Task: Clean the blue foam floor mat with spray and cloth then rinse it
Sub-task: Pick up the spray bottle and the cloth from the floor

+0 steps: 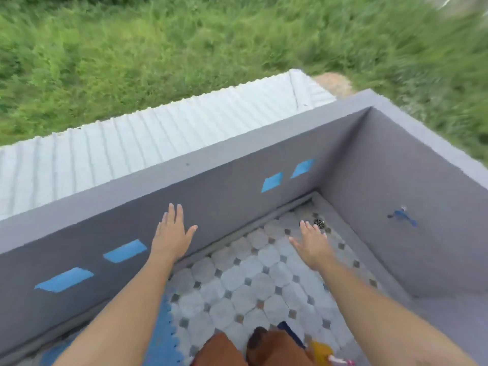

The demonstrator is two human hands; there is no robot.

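Over tiles, left hand (pixel 171 235), right hand (pixel 313 244), one mat (pixel 161 336)

The blue foam mat (pixel 161 336) lies mostly hidden behind the left forearm and cut by the bottom edge. A yellow object (pixel 320 350) beside the knees is cropped and blurred. Grass (pixel 435 62) at upper right smears.

This was an outdoor balcony or terrace of a house. A grey parapet wall (pixel 237 186) enclosed a tiled floor (pixel 250 286) with a drain (pixel 319 223). Beyond lay what looked like a corrugated roof (pixel 158 138) and grass (pixel 184 48).
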